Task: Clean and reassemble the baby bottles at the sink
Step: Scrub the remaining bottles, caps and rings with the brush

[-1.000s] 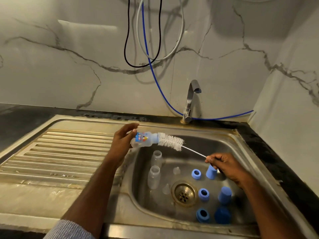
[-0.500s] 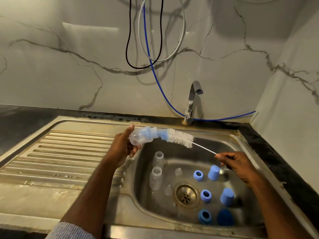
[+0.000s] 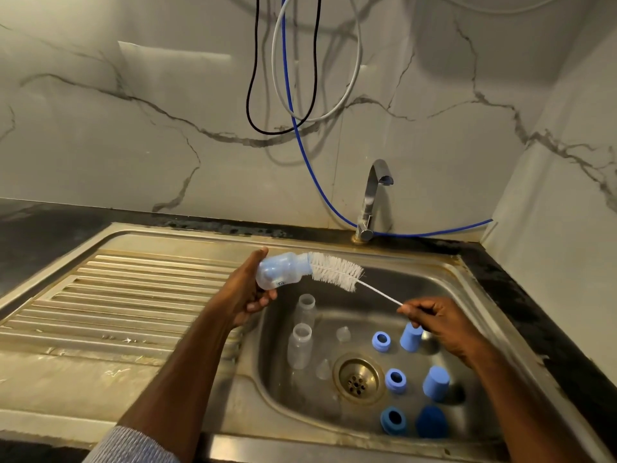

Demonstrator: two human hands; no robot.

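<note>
While the brush tip is vanishing inside the bottle gripped by the left hand mid-frame, the right hand is pinching its wire above the steel sink.

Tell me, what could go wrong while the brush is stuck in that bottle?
The right hand pinches only the thin wire end of the brush, so it could slip or flick water out. The left hand holds the bottle over the sink's edge; if dropped, it might knock over the two open bottles standing below. Small clear teats sit near the drain and might be bumped.
</note>
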